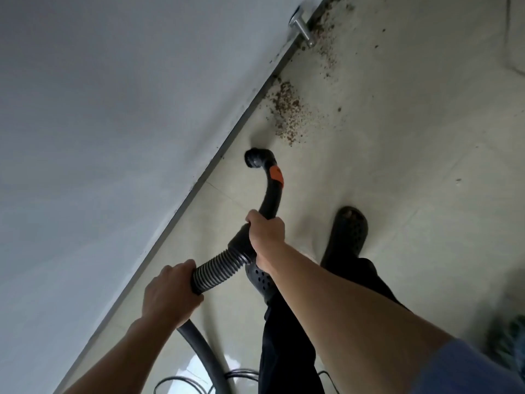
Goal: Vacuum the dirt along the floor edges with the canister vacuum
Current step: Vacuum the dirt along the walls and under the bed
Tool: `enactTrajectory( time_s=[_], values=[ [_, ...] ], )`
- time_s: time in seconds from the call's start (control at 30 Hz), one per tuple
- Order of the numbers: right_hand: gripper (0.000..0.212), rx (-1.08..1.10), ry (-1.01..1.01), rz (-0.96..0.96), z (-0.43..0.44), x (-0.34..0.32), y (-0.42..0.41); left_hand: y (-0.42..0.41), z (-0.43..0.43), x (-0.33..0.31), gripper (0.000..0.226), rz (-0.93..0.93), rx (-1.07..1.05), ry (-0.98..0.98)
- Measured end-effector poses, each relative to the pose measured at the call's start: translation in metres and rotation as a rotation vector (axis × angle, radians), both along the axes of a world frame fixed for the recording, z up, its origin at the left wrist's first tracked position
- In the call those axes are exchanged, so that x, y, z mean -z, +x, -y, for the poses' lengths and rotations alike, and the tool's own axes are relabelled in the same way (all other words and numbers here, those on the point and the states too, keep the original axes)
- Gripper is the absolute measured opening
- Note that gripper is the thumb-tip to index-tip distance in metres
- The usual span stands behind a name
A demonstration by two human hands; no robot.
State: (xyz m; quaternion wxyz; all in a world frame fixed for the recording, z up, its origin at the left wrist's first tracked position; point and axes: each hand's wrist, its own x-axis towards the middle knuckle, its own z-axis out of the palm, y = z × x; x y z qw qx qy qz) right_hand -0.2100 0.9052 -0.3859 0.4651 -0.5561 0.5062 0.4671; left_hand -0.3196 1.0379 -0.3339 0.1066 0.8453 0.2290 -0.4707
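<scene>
Nearest the camera, the right hand [265,233] wraps around the black curved wand [271,194] of the vacuum, just above its ribbed hose [216,270]. Lower down, the left hand [170,291] is closed around that hose. Beyond the right hand, the nozzle [254,159] points at the floor [397,137] beside the baseboard [199,182]. Brown dirt [287,112] lies just past the nozzle, along the wall edge, apart from it.

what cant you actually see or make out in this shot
Head view only:
- Canister vacuum body: out of frame; the hose leaves past the bottom edge.
- Nozzle mouth: faces away.
- Left shoe: mostly behind right hand and forearm.
- Object at lower right edge: blurred, cut off.
</scene>
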Motion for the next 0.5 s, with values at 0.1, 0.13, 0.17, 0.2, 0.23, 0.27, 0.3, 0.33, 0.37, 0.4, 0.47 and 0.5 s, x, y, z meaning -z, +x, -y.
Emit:
enactTrajectory(
  time_s=[0.1,0.13,0.17,0.2,0.23,0.27,0.3,0.33,0.37,0.4,0.47,0.5],
  values=[
    [0.036,0.135,-0.093,-0.02,0.04,-0.004,0.005,0.018,0.027,0.0,0.014,0.015,0.002,-0.03],
    [0.037,0.177,-0.128,-0.021,0.055,-0.004,0.012,0.028,0.038,0.002,0.014,0.026,0.0,-0.047],
    [0.037,0.221,-0.153,-0.017,0.069,-0.003,0.019,0.038,0.05,0.005,0.014,0.039,-0.002,-0.064],
    [0.037,0.268,-0.169,-0.015,0.082,-0.003,0.028,0.049,0.061,0.007,0.013,0.052,-0.008,-0.081],
    [0.037,0.312,-0.17,-0.015,0.093,-0.002,0.036,0.059,0.07,0.009,0.011,0.068,-0.014,-0.098],
    [0.038,0.344,-0.166,-0.017,0.101,-0.002,0.044,0.068,0.078,0.011,0.011,0.084,-0.019,-0.111],
    [0.039,0.365,-0.152,-0.015,0.106,-0.002,0.052,0.076,0.082,0.012,0.011,0.098,-0.024,-0.117],
    [0.039,0.369,-0.14,-0.01,0.107,-0.002,0.059,0.081,0.085,0.013,0.012,0.111,-0.032,-0.113],
    [0.039,0.366,-0.132,-0.006,0.106,-0.002,0.065,0.085,0.083,0.013,0.012,0.122,-0.042,-0.098],
    [0.04,0.357,-0.126,-0.003,0.101,-0.002,0.069,0.087,0.079,0.012,0.013,0.133,-0.05,-0.075],
    [0.04,0.337,-0.1,0.003,0.085,-0.003,0.074,0.086,0.066,0.011,0.015,0.152,-0.055,-0.027],
    [0.04,0.323,-0.085,0.001,0.076,-0.004,0.075,0.085,0.058,0.01,0.017,0.156,-0.057,-0.01]
  ],
)
